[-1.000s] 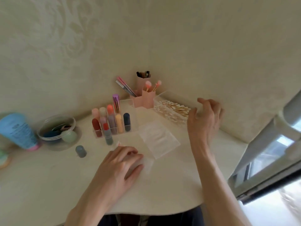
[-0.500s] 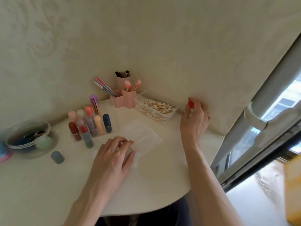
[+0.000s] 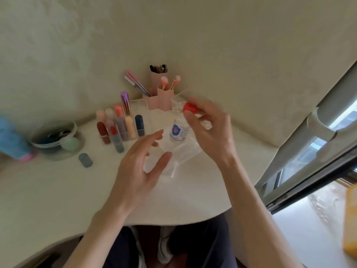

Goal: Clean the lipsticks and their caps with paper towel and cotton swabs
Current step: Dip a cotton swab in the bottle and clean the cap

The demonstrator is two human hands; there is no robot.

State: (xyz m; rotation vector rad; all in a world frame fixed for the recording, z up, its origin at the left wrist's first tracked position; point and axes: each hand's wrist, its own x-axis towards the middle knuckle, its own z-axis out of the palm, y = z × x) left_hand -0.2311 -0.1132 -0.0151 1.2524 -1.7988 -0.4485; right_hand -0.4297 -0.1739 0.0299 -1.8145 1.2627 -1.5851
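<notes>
My right hand (image 3: 210, 132) grips a small clear bottle (image 3: 178, 131) with a blue label by its red cap (image 3: 190, 108) and holds it in the air above the white paper towel (image 3: 185, 151). Raised just above the towel's near part, my left hand (image 3: 139, 171) has its fingers spread and holds nothing. Several lipsticks (image 3: 119, 124) stand in a clear organizer at the back left. One uncapped red lipstick (image 3: 117, 141) stands in front of it, with a grey-blue cap (image 3: 85, 160) lying to its left. The cotton swab box (image 3: 176, 107) is partly hidden behind the bottle.
A pink brush holder (image 3: 160, 93) stands against the wall. At the left are a clear bowl (image 3: 56, 140) of small items and a blue tube (image 3: 11, 138). A window frame (image 3: 309, 142) borders the table on the right. The table's curved front edge (image 3: 173, 221) is near my lap.
My right hand has come back from the wall at the right with the red-capped bottle and now holds it over the towel. My left hand has lifted off the towel.
</notes>
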